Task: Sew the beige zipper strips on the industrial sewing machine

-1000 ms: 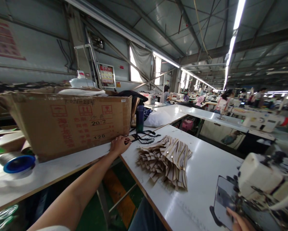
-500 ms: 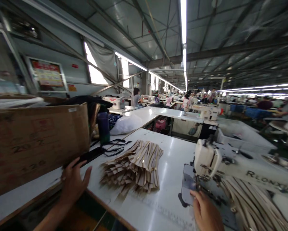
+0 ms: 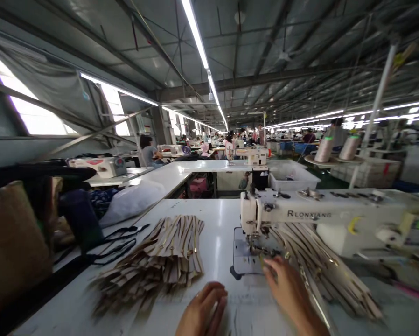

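A white sewing machine (image 3: 300, 210) marked RLONXIANG stands on the right of the white table (image 3: 226, 280). My right hand (image 3: 288, 289) is beside its needle plate (image 3: 247, 254), fingertips close together near the presser foot; whatever they may hold is too small to make out. My left hand (image 3: 204, 310) hovers over the front of the table, fingers curled and blurred, with nothing visible in it. A pile of beige zipper strips (image 3: 160, 256) lies to the left. More beige zipper strips (image 3: 317, 266) spread under and beside the machine arm.
On the left stand a cardboard box (image 3: 15, 238), a dark bottle (image 3: 80, 219) and a white plastic bag (image 3: 134, 198). Black cords (image 3: 120, 240) lie by the pile. Behind the machine are a white bin (image 3: 293, 175) and thread cones (image 3: 324, 151). A person (image 3: 149, 151) sits farther back.
The view has turned to the right. My left hand has moved from beside the cardboard box to the table front, nearer the machine. My right hand remains by the needle plate.
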`<state>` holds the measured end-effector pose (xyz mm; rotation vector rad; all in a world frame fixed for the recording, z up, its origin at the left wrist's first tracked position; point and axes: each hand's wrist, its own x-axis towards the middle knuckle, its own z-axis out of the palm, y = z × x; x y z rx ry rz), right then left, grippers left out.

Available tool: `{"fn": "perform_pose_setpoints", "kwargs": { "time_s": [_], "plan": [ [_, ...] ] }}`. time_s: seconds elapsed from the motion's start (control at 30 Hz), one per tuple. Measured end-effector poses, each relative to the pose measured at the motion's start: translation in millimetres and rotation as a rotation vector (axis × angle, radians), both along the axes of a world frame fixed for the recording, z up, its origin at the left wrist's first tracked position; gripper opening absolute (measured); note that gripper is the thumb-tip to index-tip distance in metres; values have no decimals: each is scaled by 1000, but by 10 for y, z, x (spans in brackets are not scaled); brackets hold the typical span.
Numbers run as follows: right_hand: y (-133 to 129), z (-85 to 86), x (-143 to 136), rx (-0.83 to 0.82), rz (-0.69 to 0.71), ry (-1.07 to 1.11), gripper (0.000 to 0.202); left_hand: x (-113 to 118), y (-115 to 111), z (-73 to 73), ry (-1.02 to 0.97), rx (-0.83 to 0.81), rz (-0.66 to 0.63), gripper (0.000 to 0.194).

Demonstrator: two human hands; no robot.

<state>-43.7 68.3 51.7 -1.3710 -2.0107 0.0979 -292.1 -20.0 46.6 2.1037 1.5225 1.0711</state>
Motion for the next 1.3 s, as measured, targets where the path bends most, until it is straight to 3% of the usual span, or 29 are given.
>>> {"fn": "perform_pose_setpoints", "kwargs": {
  "time_s": [0.1, 0.27, 0.37, 0.6, 0.9, 1.03, 1.17, 1.3],
  "plan": [
    [-69, 44, 531, 87, -236, 136, 35, 110, 136, 99, 6, -82, -18, 22],
    [-231, -4, 1365, 164, -621, 278, 43, 138, 119, 81, 17, -63, 12, 28],
    [-273, -14, 1580, 122, -666, 296, 49, 153, 105, 81, 46, -32, 13, 27],
    [-172, 74, 1442, -26, -477, 213, 32, 147, 123, 62, 66, -7, 40, 27],
    [-122, 79, 1347, -187, -456, 154, 14, 151, 103, 61, 75, -13, 33, 32],
    [-197, 249, 1327, -138, -449, 212, 29, 150, 91, 56, 54, -5, 50, 34],
    [-338, 556, 1264, -77, -398, 265, 39, 124, 85, 101, -19, -2, 73, 33],
    [-643, 831, 926, 12, -233, 299, 38, 354, -83, 188, -245, -45, 34, 36]
  ]
}}
